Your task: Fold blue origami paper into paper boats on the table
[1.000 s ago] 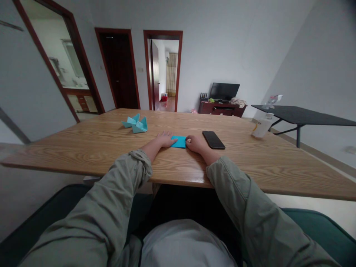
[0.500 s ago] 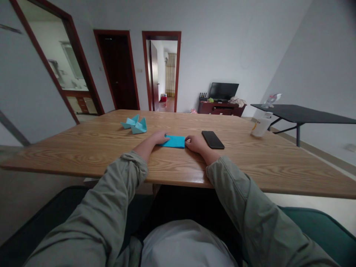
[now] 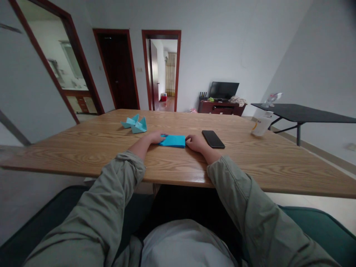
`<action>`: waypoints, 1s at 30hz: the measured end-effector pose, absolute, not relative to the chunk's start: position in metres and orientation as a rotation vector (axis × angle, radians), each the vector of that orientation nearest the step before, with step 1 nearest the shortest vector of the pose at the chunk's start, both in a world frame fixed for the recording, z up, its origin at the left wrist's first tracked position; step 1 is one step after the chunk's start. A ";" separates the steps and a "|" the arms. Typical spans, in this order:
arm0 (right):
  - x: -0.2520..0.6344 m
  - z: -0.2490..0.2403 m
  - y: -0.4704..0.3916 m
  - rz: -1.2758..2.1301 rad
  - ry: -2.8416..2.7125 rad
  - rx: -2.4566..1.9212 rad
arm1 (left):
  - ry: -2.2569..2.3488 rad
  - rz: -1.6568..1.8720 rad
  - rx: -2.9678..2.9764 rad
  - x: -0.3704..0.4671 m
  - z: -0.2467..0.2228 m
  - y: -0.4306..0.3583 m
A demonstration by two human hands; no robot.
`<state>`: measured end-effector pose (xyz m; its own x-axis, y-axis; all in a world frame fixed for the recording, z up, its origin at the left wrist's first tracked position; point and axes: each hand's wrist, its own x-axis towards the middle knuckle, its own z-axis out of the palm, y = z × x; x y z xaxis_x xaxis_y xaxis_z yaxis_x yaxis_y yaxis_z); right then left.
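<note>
A folded sheet of bright blue paper (image 3: pixel 174 141) lies flat on the wooden table in front of me. My left hand (image 3: pixel 155 137) is at its left end, thumb and fingers closed on the edge. At the right edge, my right hand (image 3: pixel 195 143) is curled in, its fingertips pinching the paper's side. Lighter blue folded paper boats (image 3: pixel 136 124) stand close together further back on the left. Just right of my right hand lies a black smartphone (image 3: pixel 213 139).
The wooden table (image 3: pixel 91 155) reaches widely to both sides. A whitish plastic container (image 3: pixel 261 124) stands near its far right edge. Beyond are a black folding table (image 3: pixel 306 112), a TV (image 3: pixel 224 90) on a low cabinet, and doorways.
My left hand has slid slightly left along the paper, uncovering more of its left end. My right hand has hardly moved.
</note>
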<state>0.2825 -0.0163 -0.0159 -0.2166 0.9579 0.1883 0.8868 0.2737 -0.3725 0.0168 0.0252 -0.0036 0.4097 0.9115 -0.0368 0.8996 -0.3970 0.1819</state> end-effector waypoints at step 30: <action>0.284 -0.018 -0.014 0.240 -2.175 -1.681 | 1.617 0.176 2.520 0.026 -0.001 0.017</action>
<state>0.2838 -0.0144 -0.0183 -0.2127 0.9581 0.1918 0.8932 0.2702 -0.3593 0.0264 0.0174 -0.0008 0.4145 0.9098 0.0219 0.8931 -0.4113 0.1821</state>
